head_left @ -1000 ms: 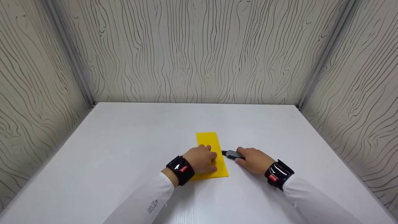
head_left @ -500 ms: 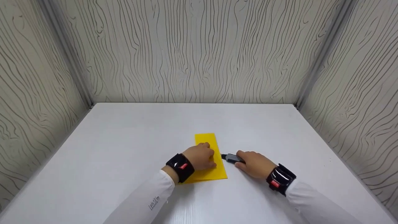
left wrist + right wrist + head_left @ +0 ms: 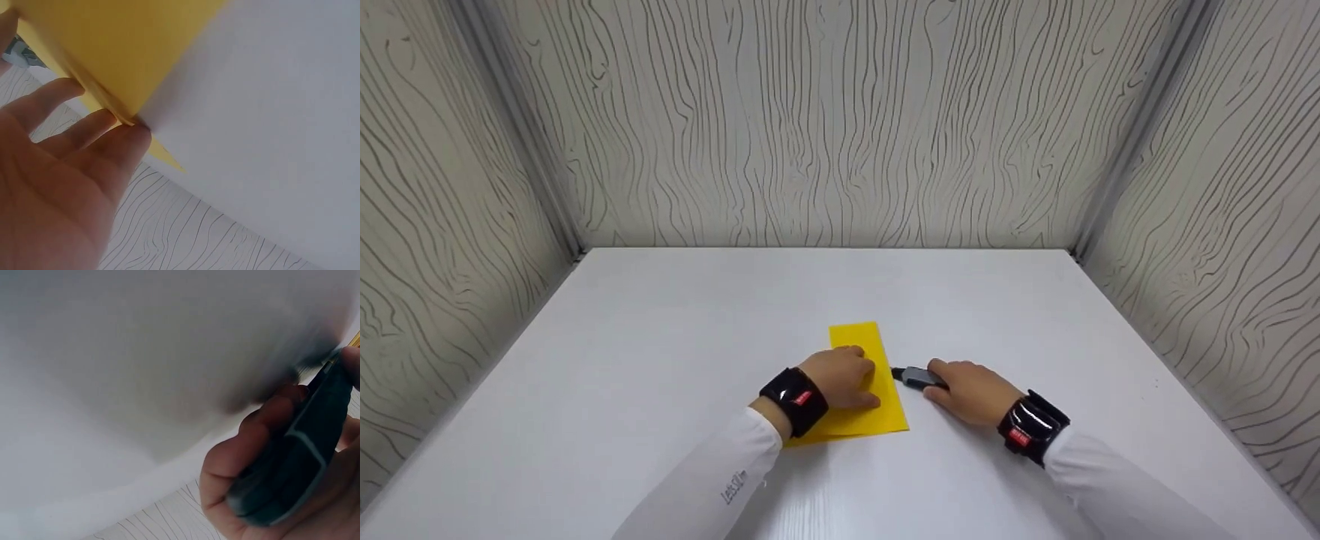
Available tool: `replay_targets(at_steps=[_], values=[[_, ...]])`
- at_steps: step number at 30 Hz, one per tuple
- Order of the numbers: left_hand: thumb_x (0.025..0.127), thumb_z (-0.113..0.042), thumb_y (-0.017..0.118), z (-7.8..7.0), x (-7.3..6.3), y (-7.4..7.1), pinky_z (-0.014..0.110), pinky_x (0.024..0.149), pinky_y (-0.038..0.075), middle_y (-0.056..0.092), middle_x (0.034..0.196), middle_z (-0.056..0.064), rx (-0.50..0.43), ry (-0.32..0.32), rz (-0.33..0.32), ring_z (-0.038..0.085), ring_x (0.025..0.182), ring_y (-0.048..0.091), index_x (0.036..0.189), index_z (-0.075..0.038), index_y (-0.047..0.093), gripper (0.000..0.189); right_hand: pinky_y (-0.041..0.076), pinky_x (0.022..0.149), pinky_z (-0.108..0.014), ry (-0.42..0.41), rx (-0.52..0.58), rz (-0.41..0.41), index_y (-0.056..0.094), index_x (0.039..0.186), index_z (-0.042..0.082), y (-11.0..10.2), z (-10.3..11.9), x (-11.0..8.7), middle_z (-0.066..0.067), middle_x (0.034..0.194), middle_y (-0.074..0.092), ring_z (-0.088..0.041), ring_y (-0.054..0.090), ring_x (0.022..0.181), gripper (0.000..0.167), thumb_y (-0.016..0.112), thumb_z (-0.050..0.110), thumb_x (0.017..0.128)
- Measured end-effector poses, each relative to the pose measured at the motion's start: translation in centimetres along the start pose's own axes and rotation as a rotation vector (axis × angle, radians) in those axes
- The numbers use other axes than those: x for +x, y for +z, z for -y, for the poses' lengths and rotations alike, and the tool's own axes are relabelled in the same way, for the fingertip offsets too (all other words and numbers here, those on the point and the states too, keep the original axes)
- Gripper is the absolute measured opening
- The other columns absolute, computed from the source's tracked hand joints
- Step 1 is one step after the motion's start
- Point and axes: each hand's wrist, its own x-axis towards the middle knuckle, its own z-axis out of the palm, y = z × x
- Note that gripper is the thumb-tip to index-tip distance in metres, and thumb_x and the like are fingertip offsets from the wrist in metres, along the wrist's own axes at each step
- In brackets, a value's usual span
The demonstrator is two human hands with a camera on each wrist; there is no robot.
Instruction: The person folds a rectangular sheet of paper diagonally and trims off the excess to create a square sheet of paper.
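A folded sheet of yellow paper [image 3: 891,405] lies on the white table in the head view, with its longer lower edge towards me. My left hand [image 3: 840,377] presses it down, fingertips spread over its middle. In the left wrist view, the fingertips [image 3: 138,132] sit along a raised fold of the paper [image 3: 129,50]. My right hand [image 3: 975,390] grips a grey and black utility knife [image 3: 921,377], whose tip points left, right at the paper's right edge. Seen from the right wrist, the fingers wrap around the knife handle [image 3: 292,455].
The white table [image 3: 675,315] stretches around the paper on all sides. Wood-grain patterned panels [image 3: 802,127] stand behind it and on both sides, joined by grey corner posts [image 3: 1144,135]. A black band [image 3: 795,401] circles each wrist.
The knife shifts slightly towards me, then slightly back up along the paper's right edge. My left thumb and index finger are a little further apart than half a second ago.
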Motion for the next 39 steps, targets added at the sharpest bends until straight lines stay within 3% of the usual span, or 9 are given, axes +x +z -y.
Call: replay_targets(at_steps=[6, 15, 29, 39], values=[[0.101, -0.059, 0.071, -0.2, -0.1, -0.2, 0.043, 0.117, 0.053, 0.067, 0.151, 0.003, 0.013, -0.006, 0.009, 0.025, 0.127, 0.065, 0.138, -0.018, 0.073, 0.055, 0.045, 0.080, -0.043, -0.010, -0.019, -0.004, 0.065, 0.128, 0.012, 0.0, -0.4, 0.3, -0.002, 0.089, 0.059, -0.023, 0.054, 0.084, 0.030, 0.069, 0.033, 0.107], [0.101, -0.060, 0.070, 0.0, 0.1, -0.1, 0.041, 0.112, 0.055, 0.069, 0.147, 0.002, 0.044, 0.007, 0.003, 0.023, 0.118, 0.065, 0.134, -0.018, 0.073, 0.054, 0.053, 0.088, -0.048, 0.009, -0.011, 0.018, 0.065, 0.136, 0.011, -0.3, 0.0, 0.5, -0.004, 0.096, 0.064, -0.024, 0.057, 0.088, 0.038, 0.070, 0.036, 0.107], [0.101, -0.062, 0.070, -0.2, 0.1, -0.2, 0.041, 0.116, 0.053, 0.068, 0.150, 0.002, 0.031, 0.003, 0.007, 0.025, 0.122, 0.065, 0.138, -0.020, 0.072, 0.057, 0.046, 0.081, -0.043, -0.005, -0.001, 0.006, 0.066, 0.130, 0.012, 0.0, -0.7, 1.2, -0.002, 0.088, 0.059, -0.023, 0.055, 0.084, 0.032, 0.070, 0.034, 0.107], [0.101, -0.060, 0.071, -0.3, -0.2, -0.6, 0.037, 0.105, 0.057, 0.072, 0.134, 0.002, 0.070, 0.019, -0.002, 0.022, 0.102, 0.061, 0.130, -0.018, 0.073, 0.051, 0.048, 0.082, -0.045, -0.016, 0.000, 0.004, 0.066, 0.130, 0.010, 0.0, -0.7, 1.7, -0.004, 0.092, 0.063, -0.024, 0.056, 0.086, 0.033, 0.069, 0.032, 0.107]])
